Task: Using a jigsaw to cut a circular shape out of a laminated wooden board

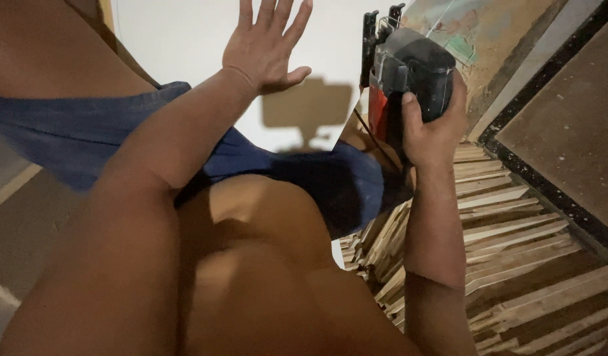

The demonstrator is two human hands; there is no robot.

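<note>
Black and red power tool (406,76) clamped in right hand (430,128); left hand (264,46) open, fingers spread flat on white board (179,39). Wooden strips (515,244) piled below right hand.

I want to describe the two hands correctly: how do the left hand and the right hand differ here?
The left hand is open with fingers spread flat on the white board; the right hand is closed around a black and red power tool. The left hand holds nothing; the right hand carries the tool near the stacked wooden strips. Both hands are bare.
</note>
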